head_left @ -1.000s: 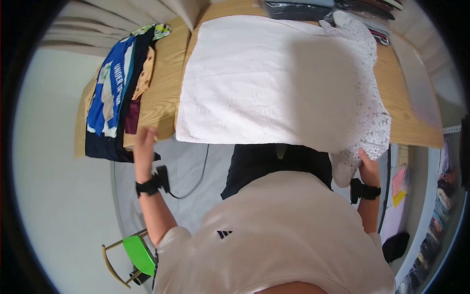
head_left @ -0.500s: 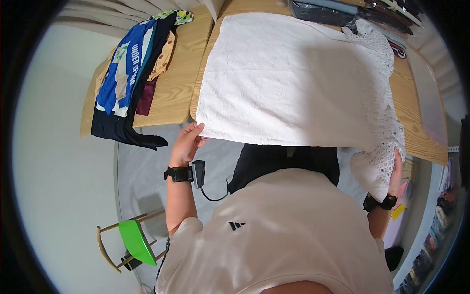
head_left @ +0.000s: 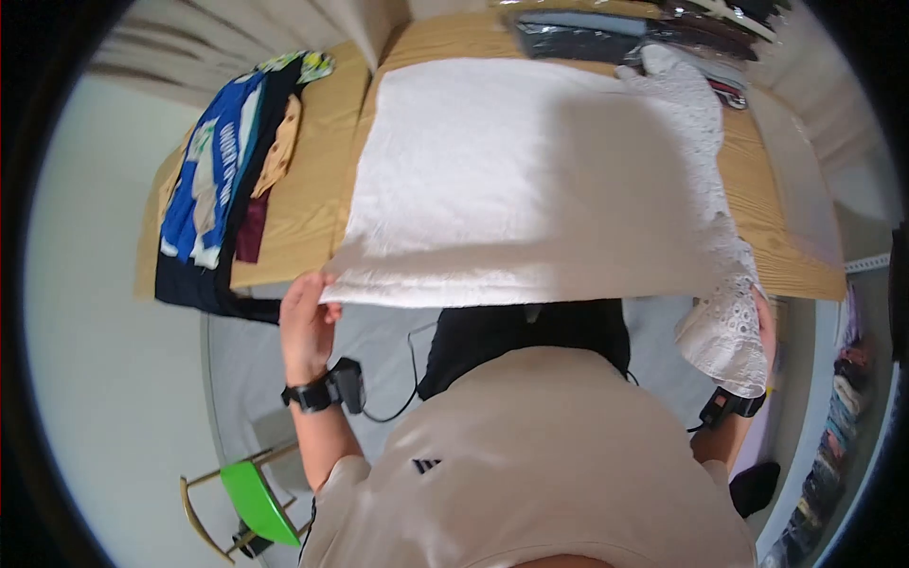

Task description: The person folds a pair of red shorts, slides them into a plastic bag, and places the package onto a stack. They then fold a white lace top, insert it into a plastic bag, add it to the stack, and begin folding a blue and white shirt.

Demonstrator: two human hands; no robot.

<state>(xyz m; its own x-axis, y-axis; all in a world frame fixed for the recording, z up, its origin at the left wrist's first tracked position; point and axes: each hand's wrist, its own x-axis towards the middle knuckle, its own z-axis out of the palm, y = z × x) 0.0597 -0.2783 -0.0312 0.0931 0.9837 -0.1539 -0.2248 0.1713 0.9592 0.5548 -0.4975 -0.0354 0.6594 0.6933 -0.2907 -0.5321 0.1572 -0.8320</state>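
Observation:
A white garment with eyelet lace (head_left: 473, 170) lies spread over the wooden table, its plain part flat and its lacy part bunched along the right. My left hand (head_left: 310, 312) pinches the near left corner between thumb and fingers. Between the hands the near edge is raised and hangs past the table's front edge, with a shadowed crease behind it. At the right, my right hand (head_left: 765, 327) grips the drooping lace end from its outer side; the cloth hides part of those fingers.
Several garments, among them a blue and white printed shirt (head_left: 213, 170), lie on the left table (head_left: 317, 161). Plastic-wrapped clothes (head_left: 587, 38) are stacked at the back right. A green-seated chair (head_left: 260, 502) stands lower left. Packed clothes (head_left: 824, 464) line the right side.
The camera view has shifted. My left hand has drawn the near left corner leftward and toward me, and the near edge now lifts into a crease. My right hand still holds the lace end.

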